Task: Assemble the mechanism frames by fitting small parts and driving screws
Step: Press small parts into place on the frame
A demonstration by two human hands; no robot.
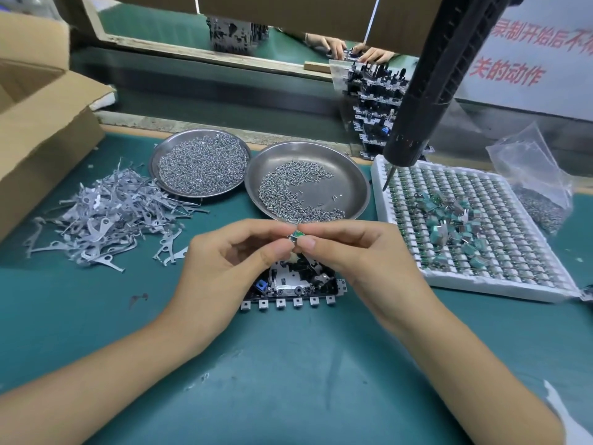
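White sign [542, 56], top right behind the hanging black screwdriver [426, 88]: red Chinese chars, partly cut off by frame edge & driver. Upper line reads "录制开始后不", rest out of frame. Lower line reads "关的动作", its start hidden. No other legible text, nos. or brands.

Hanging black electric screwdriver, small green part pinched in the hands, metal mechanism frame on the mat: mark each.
hanging black electric screwdriver [426, 101], head view, ribbed barrel
small green part [297, 236], head view, exposed face between fingertips
metal mechanism frame [290, 281], head view, silver centre plate
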